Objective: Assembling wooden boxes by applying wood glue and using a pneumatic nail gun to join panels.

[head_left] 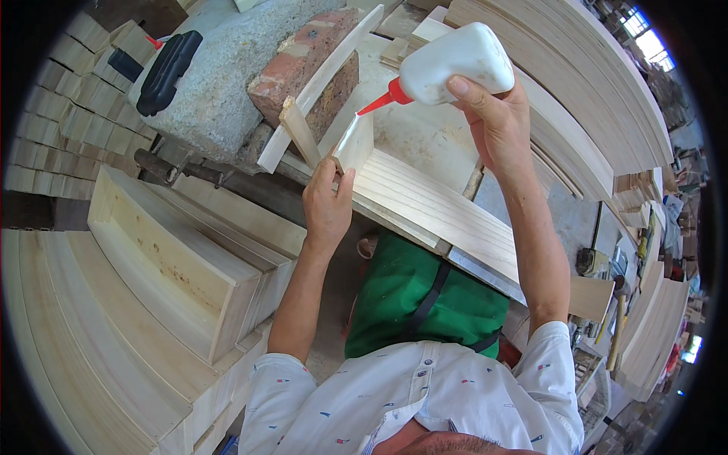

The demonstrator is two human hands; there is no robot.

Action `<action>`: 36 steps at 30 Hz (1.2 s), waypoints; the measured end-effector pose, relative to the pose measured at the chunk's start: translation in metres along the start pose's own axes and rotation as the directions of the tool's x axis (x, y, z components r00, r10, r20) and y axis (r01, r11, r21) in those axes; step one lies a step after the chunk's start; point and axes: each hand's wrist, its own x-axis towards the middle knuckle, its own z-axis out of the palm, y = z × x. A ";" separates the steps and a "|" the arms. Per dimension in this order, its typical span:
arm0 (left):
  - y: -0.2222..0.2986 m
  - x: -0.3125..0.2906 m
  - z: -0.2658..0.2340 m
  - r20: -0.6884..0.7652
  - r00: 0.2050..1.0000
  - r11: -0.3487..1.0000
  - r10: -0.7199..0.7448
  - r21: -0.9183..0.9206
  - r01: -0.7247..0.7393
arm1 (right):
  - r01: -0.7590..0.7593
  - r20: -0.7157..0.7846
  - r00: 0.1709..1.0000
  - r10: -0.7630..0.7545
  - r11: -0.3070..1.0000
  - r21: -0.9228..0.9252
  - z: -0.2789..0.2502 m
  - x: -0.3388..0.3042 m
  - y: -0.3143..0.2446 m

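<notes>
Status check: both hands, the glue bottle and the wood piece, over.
Right hand grips white glue bottle, red nozzle down at small wood piece. Left hand steadies that piece on the slatted panel. Nothing in the way.

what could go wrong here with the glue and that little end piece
1. The glue bottle in the right hand has its red nozzle right at the narrow top edge of the small end board; glue may run down its face or onto the slatted panel.
2. Only the left hand steadies that upright board, so it might tip.
3. Left fingers sit close below the nozzle and may get glued.
</notes>
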 end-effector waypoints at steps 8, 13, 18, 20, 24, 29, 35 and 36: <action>-0.003 -0.006 0.003 -0.013 1.000 1.000 0.023 -0.004 -0.023 | 0.065 -0.123 0.990 -0.069 0.997 -0.038 -0.020 0.003 -0.005; -0.028 -0.010 0.017 0.013 0.999 0.998 -0.052 -0.028 0.052 | 0.037 -0.287 0.958 -0.009 0.995 0.091 -0.070 -0.047 -0.060; -0.006 -0.050 0.005 -0.244 0.959 0.987 0.142 0.106 -0.119 | 0.098 -0.530 0.842 -0.102 0.995 -0.035 -0.148 -0.158 -0.150; 0.002 -0.067 0.026 -0.158 0.981 0.991 0.113 -0.058 -0.124 | 0.076 -0.686 0.702 -0.192 0.978 -0.196 -0.178 -0.208 -0.181; 0.069 -0.093 0.108 0.514 0.832 0.967 0.207 -0.238 -0.093 | 0.030 -0.793 0.500 -0.347 0.922 -0.385 -0.206 -0.286 -0.226; 0.153 -0.128 0.218 0.700 0.390 0.801 0.598 -0.529 -0.279 | -0.023 -0.822 0.350 -0.450 0.873 -0.488 -0.229 -0.325 -0.232; 0.213 -0.166 0.309 0.717 0.309 0.781 0.625 -0.572 -0.251 | -0.090 -0.841 0.341 -0.419 0.877 -0.473 -0.251 -0.320 -0.218; 0.218 -0.169 0.314 0.722 0.298 0.781 0.625 -0.569 -0.258 | -0.084 -0.846 0.330 -0.418 0.880 -0.467 -0.252 -0.318 -0.216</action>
